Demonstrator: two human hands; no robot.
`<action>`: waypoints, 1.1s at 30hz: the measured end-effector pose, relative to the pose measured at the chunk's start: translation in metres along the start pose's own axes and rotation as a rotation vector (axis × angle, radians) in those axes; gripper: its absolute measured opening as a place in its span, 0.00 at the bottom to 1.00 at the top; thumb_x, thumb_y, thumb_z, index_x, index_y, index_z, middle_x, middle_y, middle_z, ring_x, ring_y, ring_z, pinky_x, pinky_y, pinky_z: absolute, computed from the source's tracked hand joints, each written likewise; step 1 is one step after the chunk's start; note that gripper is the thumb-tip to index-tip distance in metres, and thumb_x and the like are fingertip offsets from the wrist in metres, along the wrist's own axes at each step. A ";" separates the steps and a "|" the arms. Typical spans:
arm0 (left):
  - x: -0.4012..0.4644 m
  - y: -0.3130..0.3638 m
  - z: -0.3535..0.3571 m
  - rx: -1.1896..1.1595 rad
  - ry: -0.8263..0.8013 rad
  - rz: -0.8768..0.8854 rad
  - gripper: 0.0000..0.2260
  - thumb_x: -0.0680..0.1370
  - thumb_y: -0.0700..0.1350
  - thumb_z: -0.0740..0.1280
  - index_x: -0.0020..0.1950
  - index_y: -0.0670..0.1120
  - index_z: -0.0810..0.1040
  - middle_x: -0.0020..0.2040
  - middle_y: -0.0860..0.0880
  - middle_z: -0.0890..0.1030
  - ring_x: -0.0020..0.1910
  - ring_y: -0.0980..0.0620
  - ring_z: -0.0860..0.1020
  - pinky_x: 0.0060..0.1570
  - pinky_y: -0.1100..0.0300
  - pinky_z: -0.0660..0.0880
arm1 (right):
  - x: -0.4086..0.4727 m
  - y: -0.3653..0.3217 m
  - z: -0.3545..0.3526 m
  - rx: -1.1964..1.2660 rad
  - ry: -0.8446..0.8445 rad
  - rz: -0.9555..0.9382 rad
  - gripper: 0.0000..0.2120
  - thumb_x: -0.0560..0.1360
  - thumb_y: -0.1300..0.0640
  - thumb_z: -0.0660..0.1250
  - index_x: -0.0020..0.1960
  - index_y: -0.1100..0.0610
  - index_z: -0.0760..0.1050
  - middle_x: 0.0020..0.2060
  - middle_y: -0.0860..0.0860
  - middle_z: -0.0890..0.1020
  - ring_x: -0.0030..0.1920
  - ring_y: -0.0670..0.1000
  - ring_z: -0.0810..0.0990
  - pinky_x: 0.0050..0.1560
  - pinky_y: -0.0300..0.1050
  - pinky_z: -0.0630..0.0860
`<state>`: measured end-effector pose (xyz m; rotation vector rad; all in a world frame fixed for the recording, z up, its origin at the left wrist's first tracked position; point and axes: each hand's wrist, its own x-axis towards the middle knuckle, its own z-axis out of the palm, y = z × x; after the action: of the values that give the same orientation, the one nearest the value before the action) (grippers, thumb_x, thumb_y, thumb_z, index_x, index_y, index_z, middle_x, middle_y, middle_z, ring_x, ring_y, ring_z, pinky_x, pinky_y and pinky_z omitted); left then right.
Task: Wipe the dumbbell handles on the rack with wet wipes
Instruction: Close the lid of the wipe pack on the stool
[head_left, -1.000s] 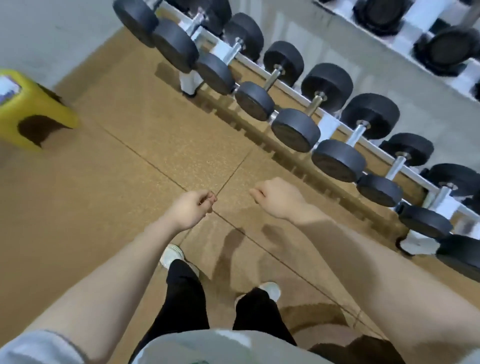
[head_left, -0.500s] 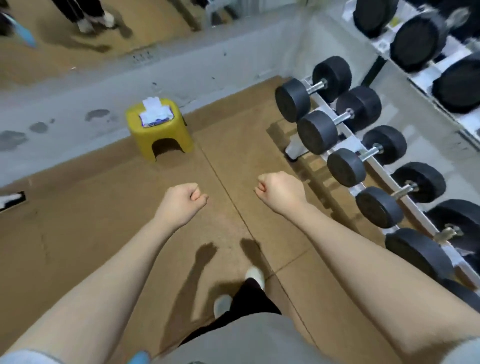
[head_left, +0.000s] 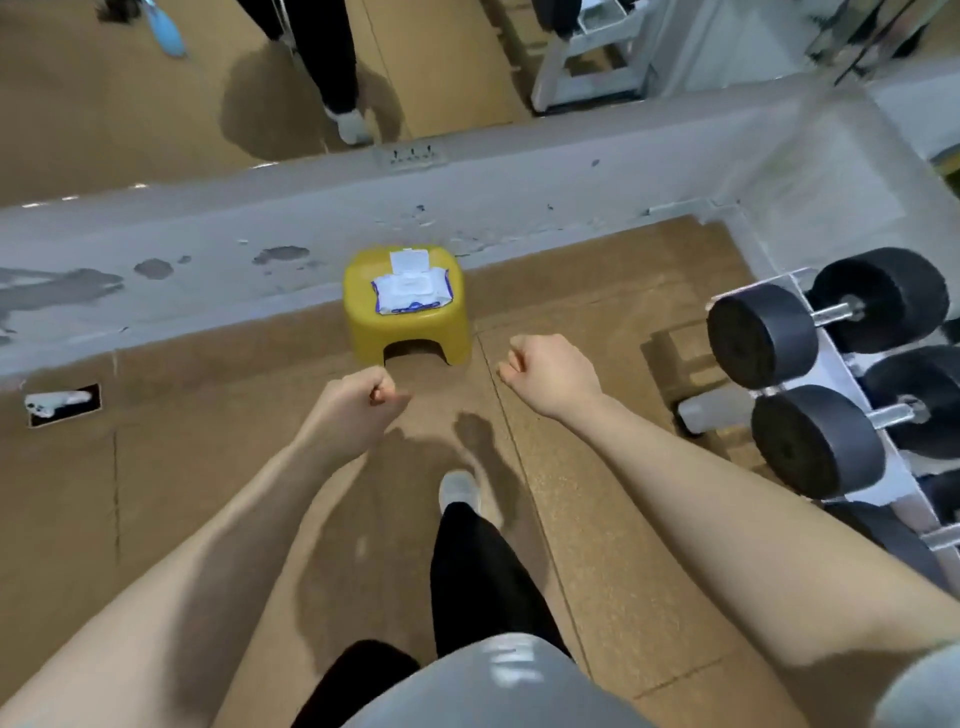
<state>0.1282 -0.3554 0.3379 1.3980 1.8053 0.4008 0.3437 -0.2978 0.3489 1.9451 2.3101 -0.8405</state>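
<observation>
Both grips empty: left hand (head_left: 358, 405) and right hand (head_left: 550, 374) are each curled into a loose fist, holding nothing, out in front over the floor (head_left: 597, 519).

Largest to smallest:
- Dumbbell rack (head_left: 852, 384) at 3 o'clock, well apart from either hand. Black dumbbells (head_left: 761, 338) sit on it with their chrome handles (head_left: 839, 312) showing between the heads. No wipe on any of them; wiping not yet begun, by my read.
- Yellow stool (head_left: 408, 332) at 12 o'clock, against the grey wall base (head_left: 208, 291), serving as the surface for the supplies.
- Wet wipes pack (head_left: 413, 291) lying flat on the stool top, lid flipped up.

Risks, as judged:
- Light pack on a slick plastic top: a one-handed pull could lift or drag the whole pack off the stool. The other hand should pin it.
- Sheets may come out chained, several at once.
- Stool is low and just ahead of the leading shoe (head_left: 457, 491); a further step could kick it.
- Handles are recessed between heavy heads; knuckles could scrape, and a nudged dumbbell might roll in its cradle.

Writing: blue print along the pack's edge, too blurred to read. No brand legible on the dumbbells.
</observation>
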 end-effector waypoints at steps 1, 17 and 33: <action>0.045 -0.008 -0.012 -0.009 0.006 -0.014 0.10 0.76 0.45 0.65 0.35 0.45 0.70 0.36 0.48 0.78 0.38 0.47 0.76 0.42 0.55 0.70 | 0.048 -0.007 0.002 0.004 -0.005 0.000 0.18 0.76 0.52 0.60 0.31 0.52 0.59 0.36 0.52 0.73 0.46 0.59 0.76 0.37 0.43 0.63; 0.403 -0.179 0.022 0.115 -0.154 0.069 0.09 0.79 0.46 0.61 0.52 0.46 0.80 0.50 0.50 0.80 0.44 0.53 0.75 0.42 0.60 0.66 | 0.422 -0.009 0.182 0.069 -0.042 -0.029 0.25 0.75 0.61 0.62 0.71 0.61 0.61 0.69 0.57 0.66 0.69 0.58 0.63 0.66 0.47 0.63; 0.498 -0.241 0.129 0.203 0.108 0.166 0.12 0.71 0.50 0.72 0.46 0.47 0.72 0.41 0.50 0.74 0.43 0.48 0.74 0.41 0.53 0.70 | 0.518 0.041 0.264 -0.050 0.253 -0.235 0.14 0.76 0.62 0.59 0.61 0.60 0.73 0.56 0.58 0.76 0.57 0.59 0.73 0.48 0.49 0.70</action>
<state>0.0306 -0.0092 -0.1016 1.7033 1.8642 0.3946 0.1755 0.0735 -0.0682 1.8830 2.7155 -0.5665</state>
